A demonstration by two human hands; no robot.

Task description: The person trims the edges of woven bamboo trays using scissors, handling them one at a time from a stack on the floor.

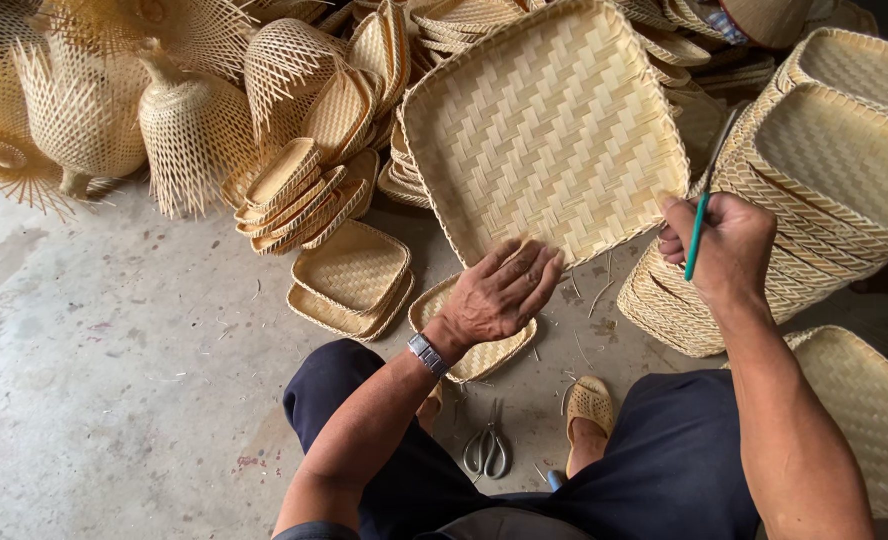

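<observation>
This is a basket-weaving workshop, set on a bare, stained grey concrete floor. Finished pale woven bamboo goods lie heaped all around: small square woven trays in leaning stacks, a tall pile of larger square woven trays at the right, and open-weave bell-shaped bamboo lampshades with loose splayed ends at the upper left. Thin bamboo slivers and offcuts litter the floor. A pair of grey metal scissors lies on the concrete between the seated person's knees, beside a woven tan slipper.
</observation>
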